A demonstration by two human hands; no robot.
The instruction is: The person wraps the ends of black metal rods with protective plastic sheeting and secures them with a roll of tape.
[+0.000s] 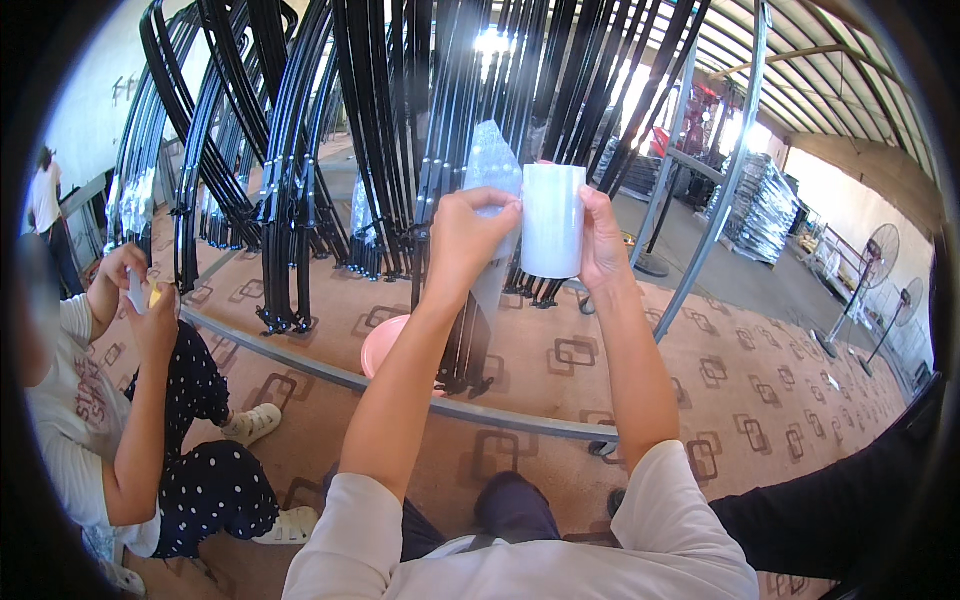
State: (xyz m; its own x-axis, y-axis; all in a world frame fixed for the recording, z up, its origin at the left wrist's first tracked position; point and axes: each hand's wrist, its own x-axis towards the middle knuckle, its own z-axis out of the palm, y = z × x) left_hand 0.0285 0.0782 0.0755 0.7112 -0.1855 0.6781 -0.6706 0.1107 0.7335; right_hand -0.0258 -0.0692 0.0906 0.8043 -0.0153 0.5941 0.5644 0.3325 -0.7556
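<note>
Raised in front of me, my right hand (605, 245) grips a whitish roll of stretch film (553, 225) by its right side, holding it nearly upright. Just left of the roll, my left hand (470, 235) is closed, thumb and fingers pinched on a loose sheet of clear film (492, 155). This sheet rises to a point above my hand and also shows below it, in front of a bundle of black tubes (466, 350). Whether the film touches those tubes I cannot tell. My fingers hide part of the sheet.
Long, bent black tubes (290, 200) hang in rows on a rack with a grey lower rail (330, 372). A pink bowl (383, 343) sits behind my left forearm. At left a seated co-worker (120, 420) handles something small. Standing fans (878, 258) and wrapped stacks (765, 210) are at right.
</note>
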